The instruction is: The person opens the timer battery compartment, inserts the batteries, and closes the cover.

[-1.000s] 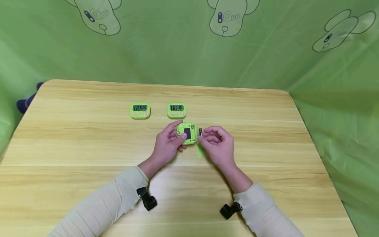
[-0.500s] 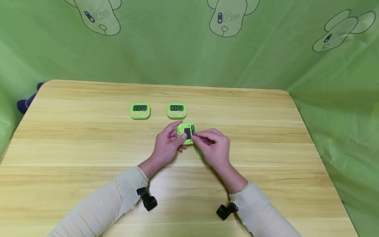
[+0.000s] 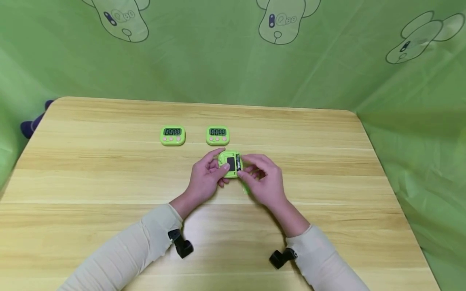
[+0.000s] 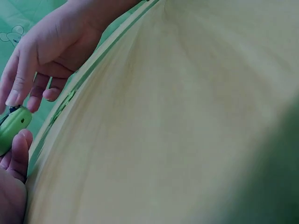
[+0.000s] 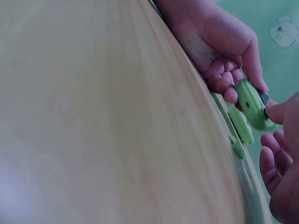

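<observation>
My left hand [image 3: 208, 174] holds a green digital timer [image 3: 223, 173], back side up, its thumb across the back near a dark rectangular patch. Along the timer's right side, a black-and-silver battery [image 3: 238, 162] lies in the battery slot. At that slot is my right hand [image 3: 267, 180], thumb at the battery's lower end and index finger near its upper end. In the left wrist view, a right-hand digit presses at the dark battery end [image 4: 14, 108] above the green casing [image 4: 14, 128]. A green battery cover [image 3: 245, 188] lies on the table, partly hidden by the right hand.
Two more green timers, one at left [image 3: 172, 136] and one nearer the middle [image 3: 217, 136], lie face up behind the hands, displays showing zeros. The wooden table [image 3: 327, 182] ends at a green curtain [image 3: 218, 72]. Each sleeve carries a black wrist camera [image 3: 180, 243].
My right hand has brought the battery leftward from beside the timer into its slot, and its thumb and index finger have spread apart. The left hand stays in place.
</observation>
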Demonstrator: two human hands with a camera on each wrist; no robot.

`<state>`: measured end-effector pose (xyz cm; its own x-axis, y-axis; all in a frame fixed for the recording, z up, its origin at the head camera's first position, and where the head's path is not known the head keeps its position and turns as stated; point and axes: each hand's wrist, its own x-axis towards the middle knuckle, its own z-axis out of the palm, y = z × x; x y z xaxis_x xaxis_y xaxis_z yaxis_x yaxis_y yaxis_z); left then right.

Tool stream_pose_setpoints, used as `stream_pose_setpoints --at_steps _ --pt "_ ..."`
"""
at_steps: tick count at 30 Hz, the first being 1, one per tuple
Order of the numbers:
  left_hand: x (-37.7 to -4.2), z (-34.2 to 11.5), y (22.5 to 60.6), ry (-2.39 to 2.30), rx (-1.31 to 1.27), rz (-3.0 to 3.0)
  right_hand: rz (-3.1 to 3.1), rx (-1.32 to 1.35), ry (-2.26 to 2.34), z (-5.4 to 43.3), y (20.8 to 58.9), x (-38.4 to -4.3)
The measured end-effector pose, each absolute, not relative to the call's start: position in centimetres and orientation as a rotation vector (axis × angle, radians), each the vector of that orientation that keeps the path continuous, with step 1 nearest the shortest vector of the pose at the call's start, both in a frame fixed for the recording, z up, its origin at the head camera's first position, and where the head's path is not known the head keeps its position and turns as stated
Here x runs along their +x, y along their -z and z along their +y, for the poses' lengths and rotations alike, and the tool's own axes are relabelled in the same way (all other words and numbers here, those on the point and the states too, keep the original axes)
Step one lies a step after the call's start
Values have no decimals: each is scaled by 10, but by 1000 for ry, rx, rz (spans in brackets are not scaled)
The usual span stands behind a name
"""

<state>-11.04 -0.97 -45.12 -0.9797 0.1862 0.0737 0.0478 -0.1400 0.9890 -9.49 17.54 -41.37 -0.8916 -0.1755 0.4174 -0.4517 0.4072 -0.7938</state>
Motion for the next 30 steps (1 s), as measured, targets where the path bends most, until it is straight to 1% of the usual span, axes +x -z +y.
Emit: stream_pose_setpoints --at_steps 4,7,14,20,23,26,30 --pt "-111 -11 451 -2258 261 1997 -2558 592 -1520 189 435 -110" --pt "-112 -11 451 -2243 264 2005 -2652 579 -1548 191 435 -115" --pt "-112 -10 452 -2242 281 2022 -2555 430 -1739 187 438 -124" --pt "-112 -9 453 -2283 283 2002 -2475 297 -1791 187 438 -122" --pt "-112 -9 453 -2290 287 2001 -2505 174 -1688 191 435 -117" --pt "-112 -10 453 -2291 295 2011 -2616 96 -1480 196 431 -109" --pt "-112 -11 453 -2286 305 2030 -2796 127 -1257 197 422 -99"
